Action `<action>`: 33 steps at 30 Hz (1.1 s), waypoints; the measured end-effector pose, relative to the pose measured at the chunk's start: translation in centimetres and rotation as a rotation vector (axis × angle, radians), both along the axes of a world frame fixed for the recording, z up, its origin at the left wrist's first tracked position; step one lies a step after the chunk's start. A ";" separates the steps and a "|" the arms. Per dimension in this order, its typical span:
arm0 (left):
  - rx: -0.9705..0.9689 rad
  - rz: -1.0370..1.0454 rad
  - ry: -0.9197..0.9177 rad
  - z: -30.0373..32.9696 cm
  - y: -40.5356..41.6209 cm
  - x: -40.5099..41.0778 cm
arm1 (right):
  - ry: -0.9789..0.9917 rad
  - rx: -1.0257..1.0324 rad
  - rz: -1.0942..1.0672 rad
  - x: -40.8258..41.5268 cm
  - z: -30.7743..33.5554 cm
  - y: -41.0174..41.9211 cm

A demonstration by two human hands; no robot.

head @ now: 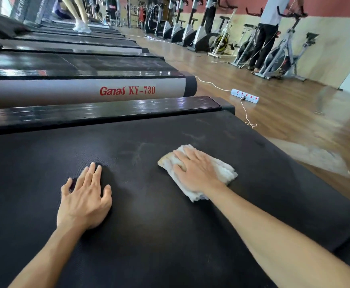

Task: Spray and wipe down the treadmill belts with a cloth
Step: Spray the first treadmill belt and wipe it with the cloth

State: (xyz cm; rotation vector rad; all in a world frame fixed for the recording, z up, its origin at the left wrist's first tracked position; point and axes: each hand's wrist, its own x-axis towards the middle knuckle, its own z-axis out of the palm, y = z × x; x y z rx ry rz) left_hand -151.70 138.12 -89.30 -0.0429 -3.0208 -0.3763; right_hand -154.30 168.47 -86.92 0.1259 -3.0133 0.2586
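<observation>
Head view: both hands flat — left hand (84, 196) on belt (149, 225), right hand (197, 171) pressing cloth (222, 169); side rail (66, 92) reads "Ganas KY-730".

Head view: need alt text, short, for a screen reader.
A person's right hand presses a folded white cloth flat on a black treadmill belt, while the left hand rests open on the belt beside it. More treadmills line the left; exercise bikes stand across the wooden floor.

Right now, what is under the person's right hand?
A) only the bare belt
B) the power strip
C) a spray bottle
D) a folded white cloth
D: the right hand presses flat, fingers straight, on a folded white cloth lying on the black treadmill belt.
</observation>
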 end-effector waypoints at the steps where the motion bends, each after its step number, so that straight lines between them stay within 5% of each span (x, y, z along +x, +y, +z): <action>1: 0.000 -0.002 -0.002 0.0 0.0 0.0 | -0.006 -0.003 0.042 -0.4 0.0 -1.8; 7: -0.009 -0.018 -0.003 0.0 -0.2 -0.1 | -0.059 -0.005 0.413 6.6 -0.2 -5.1; 12: 0.002 -0.018 0.011 -0.2 -0.2 -0.2 | -0.106 -0.021 0.179 4.8 0.2 1.4; 17: 0.010 -0.004 0.002 0.2 0.0 0.0 | -0.007 -0.004 0.043 -1.5 -0.6 -1.8; 25: 0.015 0.029 -0.012 0.3 0.1 0.1 | -0.067 -0.053 0.499 6.3 -0.4 -4.0; 33: 0.021 0.038 -0.013 0.2 0.2 0.1 | -0.044 0.022 0.174 -4.8 -0.8 -4.6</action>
